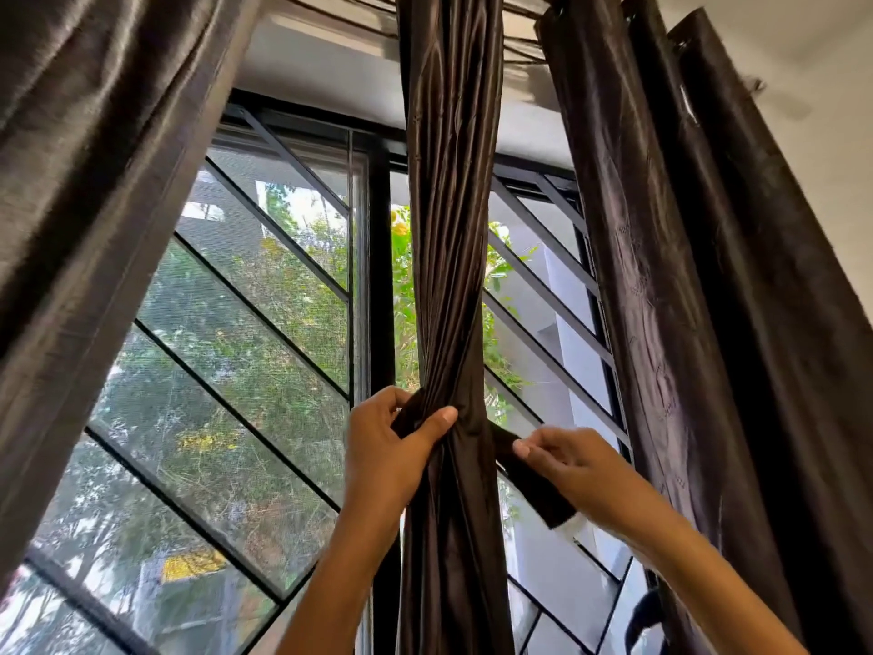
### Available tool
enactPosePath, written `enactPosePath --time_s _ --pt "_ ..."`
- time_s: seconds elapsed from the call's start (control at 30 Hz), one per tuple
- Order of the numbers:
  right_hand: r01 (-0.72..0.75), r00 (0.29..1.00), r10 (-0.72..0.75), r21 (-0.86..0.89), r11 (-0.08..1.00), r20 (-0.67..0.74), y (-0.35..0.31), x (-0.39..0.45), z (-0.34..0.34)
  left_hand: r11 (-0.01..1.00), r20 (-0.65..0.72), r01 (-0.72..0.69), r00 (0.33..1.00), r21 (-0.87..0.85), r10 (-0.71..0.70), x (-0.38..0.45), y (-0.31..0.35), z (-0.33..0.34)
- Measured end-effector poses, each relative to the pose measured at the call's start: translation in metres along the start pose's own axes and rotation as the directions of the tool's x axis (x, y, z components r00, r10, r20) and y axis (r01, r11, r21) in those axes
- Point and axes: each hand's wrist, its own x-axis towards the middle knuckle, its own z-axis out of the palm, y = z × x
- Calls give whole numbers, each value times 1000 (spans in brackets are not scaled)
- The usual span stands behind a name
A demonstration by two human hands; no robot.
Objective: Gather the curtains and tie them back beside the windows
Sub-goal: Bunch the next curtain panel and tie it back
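Head view: the gathered curtain (pixel 449 276) is seen as 1 dark, glossy brown column hanging in front of the window (pixel 264 300), its long axis vertical and its folds twisted together toward a pinched waist. That waist is clenched by the left hand (pixel 392 446), with the thumb laid across the front of the folds and the other digits wrapped behind.

A tie-back strap (pixel 534 484) of the same dark fabric runs from the bunch down and to the right, a pale patch showing at its free end. The strap is pinched near its upper part by the fingertips of the right hand (pixel 576 470). The strap's attachment behind the bunch is hidden.

The coming move is judged to turn on this: the strap lies to the right of the bunch, slanted across the curtain's vertical axis, and the right hand is the nearer one to it, while the bunch is kept steady by the left.

2 more curtains, 1 at the left edge (pixel 94 205) and 1 at the right (pixel 708 276), hang loose and untied.
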Motion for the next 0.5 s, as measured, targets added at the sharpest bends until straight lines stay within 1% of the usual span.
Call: enactPosePath --time_s 0.03,0.07,0.1,0.17,0.2,0.27,0.33,0.43,0.5 --pt "15 998 -15 4 1000 -58 -5 1 -3 998 -22 -36 999 57 37 0 -1 1" --pt "31 994 -20 92 995 -111 -11 3 -6 991 -46 -76 996 113 82 -1 -2 4" --pt "26 990 5 224 974 -138 -19 5 -8 977 -65 -122 989 172 135 -2 -1 6" --pt "15 992 42 436 900 -121 -36 10 -8 929 -85 -216 964 302 251 -5 3 12" --pt "34 994 18 463 886 -108 -41 14 -6 901 -80 -257 950 350 302 -7 4 14" --pt "62 996 -30 449 891 -79 -47 21 0 844 -38 -321 928 429 372 -7 6 14" --pt "63 997 -39 451 890 -63 -51 23 4 813 21 -331 930 478 367 -6 10 9" --pt "61 997 -34 504 861 -62 -51 21 11 861 93 -262 965 436 246 -3 23 -2" --pt "128 991 -103 427 895 -83 -47 17 20 887 102 -201 979 416 174 3 30 -10"
